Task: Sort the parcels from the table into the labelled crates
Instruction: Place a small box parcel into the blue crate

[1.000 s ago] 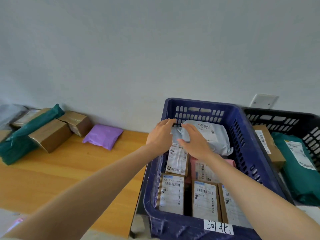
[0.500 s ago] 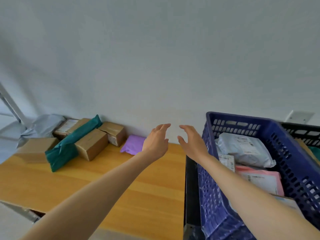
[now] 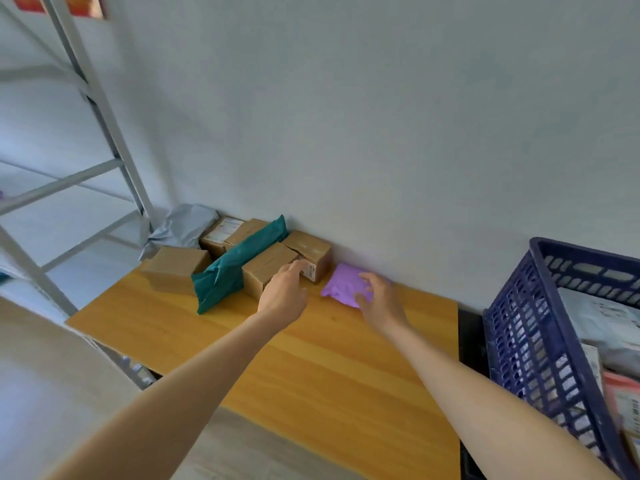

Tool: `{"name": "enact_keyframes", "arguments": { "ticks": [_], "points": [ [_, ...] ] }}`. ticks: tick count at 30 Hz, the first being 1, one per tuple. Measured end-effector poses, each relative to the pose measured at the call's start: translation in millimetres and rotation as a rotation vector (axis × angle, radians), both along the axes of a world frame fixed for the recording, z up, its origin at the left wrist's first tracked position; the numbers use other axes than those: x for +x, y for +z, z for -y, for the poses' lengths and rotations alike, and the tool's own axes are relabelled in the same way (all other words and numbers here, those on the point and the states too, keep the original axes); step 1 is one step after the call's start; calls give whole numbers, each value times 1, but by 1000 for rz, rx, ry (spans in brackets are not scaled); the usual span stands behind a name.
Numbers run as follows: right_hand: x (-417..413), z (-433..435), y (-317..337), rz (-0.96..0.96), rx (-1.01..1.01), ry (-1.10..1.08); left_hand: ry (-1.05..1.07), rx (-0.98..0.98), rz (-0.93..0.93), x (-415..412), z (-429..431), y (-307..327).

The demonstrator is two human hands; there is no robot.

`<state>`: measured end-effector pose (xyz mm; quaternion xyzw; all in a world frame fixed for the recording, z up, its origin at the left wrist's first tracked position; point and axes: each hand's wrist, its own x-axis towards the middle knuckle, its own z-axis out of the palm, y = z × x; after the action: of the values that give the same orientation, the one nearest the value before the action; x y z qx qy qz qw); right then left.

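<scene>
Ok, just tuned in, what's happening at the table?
A person is sorting parcels. The right hand lies on the purple parcel on the table, grip unclear; the open left hand reaches to a cardboard box beside it. Nothing is lifted yet. The blue crate on the right holds several parcels.
</scene>
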<state>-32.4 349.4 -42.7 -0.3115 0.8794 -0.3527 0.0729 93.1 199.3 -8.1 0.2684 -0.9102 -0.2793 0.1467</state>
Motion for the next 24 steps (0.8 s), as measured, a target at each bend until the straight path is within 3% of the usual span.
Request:
{"name": "enact_keyframes", "arguments": {
  "ticks": [10, 15, 24],
  "points": [
    [-10, 108, -47, 172, -32, 54, 87, 227, 104, 9, 114, -43],
    [-24, 158, -74, 262, -33, 68, 93, 218, 181, -13, 165, -65],
    [-51, 236, -115, 611, -90, -43, 17, 183, 360, -73, 234, -92]
  ]
}}
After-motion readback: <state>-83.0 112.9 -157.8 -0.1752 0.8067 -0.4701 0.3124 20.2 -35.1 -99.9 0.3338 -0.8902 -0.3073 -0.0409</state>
